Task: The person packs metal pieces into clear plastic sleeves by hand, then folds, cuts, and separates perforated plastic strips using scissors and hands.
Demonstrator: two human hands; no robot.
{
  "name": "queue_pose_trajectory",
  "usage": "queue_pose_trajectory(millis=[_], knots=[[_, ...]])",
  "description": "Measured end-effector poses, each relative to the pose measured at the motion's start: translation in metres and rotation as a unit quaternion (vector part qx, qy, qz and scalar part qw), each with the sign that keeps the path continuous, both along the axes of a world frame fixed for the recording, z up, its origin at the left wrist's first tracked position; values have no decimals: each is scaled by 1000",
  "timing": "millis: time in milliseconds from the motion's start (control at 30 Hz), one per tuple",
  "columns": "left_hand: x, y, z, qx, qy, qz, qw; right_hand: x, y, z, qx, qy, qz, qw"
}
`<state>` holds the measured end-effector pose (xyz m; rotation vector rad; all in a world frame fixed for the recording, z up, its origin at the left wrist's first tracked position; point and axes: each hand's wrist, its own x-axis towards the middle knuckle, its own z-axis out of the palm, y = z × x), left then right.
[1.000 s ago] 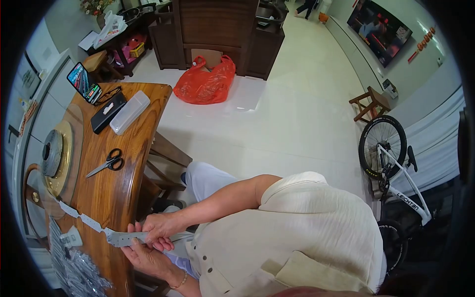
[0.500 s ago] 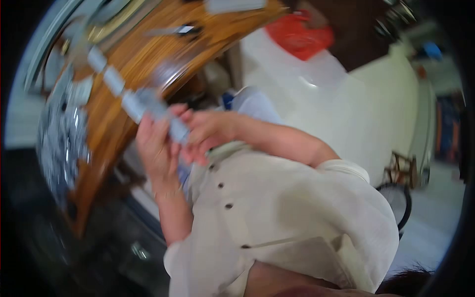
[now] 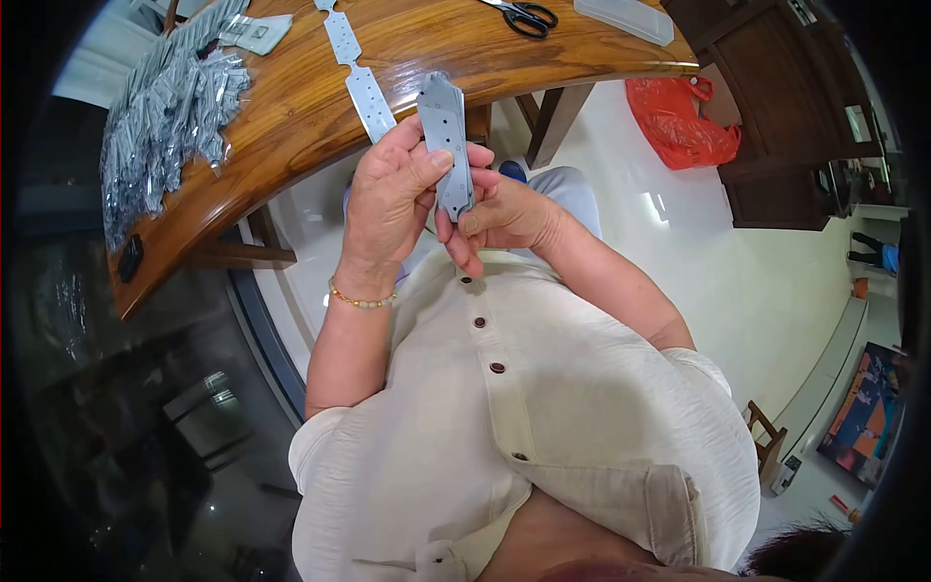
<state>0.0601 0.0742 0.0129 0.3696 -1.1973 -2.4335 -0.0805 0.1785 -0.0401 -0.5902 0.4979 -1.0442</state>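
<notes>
Between my hands is a folded strip of pale grey, dotted tags (image 3: 444, 136), stacked into a narrow, upright bundle. My left hand (image 3: 383, 199), with a beaded bracelet at its wrist, is closed on the bundle's left side, thumb across its front. My right hand (image 3: 509, 213) grips the lower end, its thumb near the bottom tip. An unfolded run of the same notched tags (image 3: 367, 97) stretches from behind my left hand up over the wooden table (image 3: 281, 102). Whether it joins the bundle is hidden by my fingers.
On the table's left lies a heap of shiny plastic-wrapped strips (image 3: 179, 126), with a small black object (image 3: 129, 259) near the corner. Black-handled scissors (image 3: 529, 19) and a clear plastic box (image 3: 626, 17) lie at the far side. A red plastic bag (image 3: 684, 126) is beyond the table's right end.
The view has steadied and turned, so the table now sits higher. The bundle has gone from slanting to nearly upright, and both hands have shifted up and right in view.
</notes>
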Motion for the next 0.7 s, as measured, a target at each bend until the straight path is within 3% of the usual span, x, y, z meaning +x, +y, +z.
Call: queue_pose_trajectory(millis=[67,167,200,267,367,500,600,700], knots=[[7,-8,3,0,-11,-29,1000,-4,-1,21,-8,152,3,988],[19,-13,15,-8,-45,-58,997,-36,-5,13,-83,335,-82,935],[24,-16,15,-10,-59,-78,995,-41,-4,24,-108,364,-163,911],[35,-27,12,-13,-84,-118,989,-47,-1,39,-124,476,-261,830],[41,-28,11,18,-100,-149,984,-32,-5,59,-368,616,-338,609],[39,-35,2,48,-70,-221,972,-13,-13,61,-488,674,-259,490],[37,-31,8,20,-107,-233,967,-11,-21,50,-520,689,-248,440],[34,-26,18,-96,-175,-193,961,-10,-26,45,-538,678,-241,439]])
